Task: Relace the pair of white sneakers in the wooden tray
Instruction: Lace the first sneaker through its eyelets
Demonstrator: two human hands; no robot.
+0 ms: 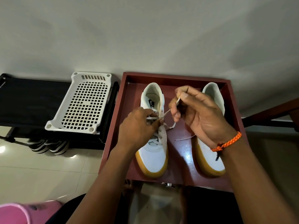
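Fingers of the right hand (196, 113) pinch the lace (168, 112) taut; the left hand (139, 125) pinches it at the left sneaker (152, 131) (for threading).

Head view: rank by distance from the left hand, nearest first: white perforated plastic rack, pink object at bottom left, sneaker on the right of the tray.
From the left hand, which pinches the lace on the left sneaker:
1. White gum-soled sneaker on the right, across the red-brown wooden tray.
2. White perforated plastic rack, outside the tray, to the left.
3. Pink object, bottom-left corner, farthest.
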